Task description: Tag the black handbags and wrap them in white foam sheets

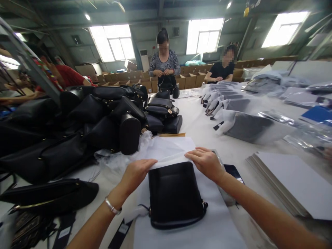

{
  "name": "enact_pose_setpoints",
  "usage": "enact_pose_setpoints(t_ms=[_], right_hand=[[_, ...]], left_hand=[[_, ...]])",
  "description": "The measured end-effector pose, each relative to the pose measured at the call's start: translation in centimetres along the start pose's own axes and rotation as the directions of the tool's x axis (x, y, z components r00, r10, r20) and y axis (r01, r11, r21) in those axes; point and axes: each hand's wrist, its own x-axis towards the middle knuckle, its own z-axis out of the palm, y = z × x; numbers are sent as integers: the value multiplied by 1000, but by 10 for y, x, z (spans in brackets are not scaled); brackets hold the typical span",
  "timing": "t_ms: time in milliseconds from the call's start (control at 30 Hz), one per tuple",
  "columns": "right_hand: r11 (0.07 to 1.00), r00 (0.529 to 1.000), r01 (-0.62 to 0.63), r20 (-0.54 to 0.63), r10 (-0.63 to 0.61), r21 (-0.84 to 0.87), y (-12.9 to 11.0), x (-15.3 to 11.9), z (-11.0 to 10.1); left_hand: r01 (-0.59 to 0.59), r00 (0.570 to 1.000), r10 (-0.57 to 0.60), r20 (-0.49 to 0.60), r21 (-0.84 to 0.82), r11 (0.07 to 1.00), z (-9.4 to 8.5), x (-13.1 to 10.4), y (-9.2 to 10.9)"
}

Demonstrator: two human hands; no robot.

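Note:
A black handbag lies flat in front of me on a long sheet of white wrapping paper. My left hand pinches the paper's folded edge at the bag's far left corner. At the far right corner my right hand grips the same fold, fingers closed on it. Between the hands the fold runs along the bag's far edge. A dark strap or cord shows along the bag's near side. To its left lies a black tag with a white label.
Black bags are heaped at the left. Paper-wrapped bags stand in a row at the right, near a stack of white boards. A phone lies beside my right arm. Two people are across the table, another in red at left.

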Motion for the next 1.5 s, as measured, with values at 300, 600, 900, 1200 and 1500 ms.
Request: enact_pose_setpoints(t_ms=[300,600,900,1200,1500], right_hand=[[1000,992,1,-122,-4,-25,-65,-81,-28],[1000,996,-23,-81,21,-20,-69,-122,0],[997,997,-51,-50,54,59,-73,-134,5],[839,928,-273,359,101,470,-148,-181,-53],[838,908,-276,414,66,471,-156,-192,-35]], left_hand=[[-227,953,255,-165,169,959,5,-77,55],[-172,971,190,-147,129,977,13,-94,79],[-115,991,112,67,50,992,40,-62,118],[-72,993,71,93,3,997,54,-93,129],[-49,994,51,94,-20,999,55,-91,130]])
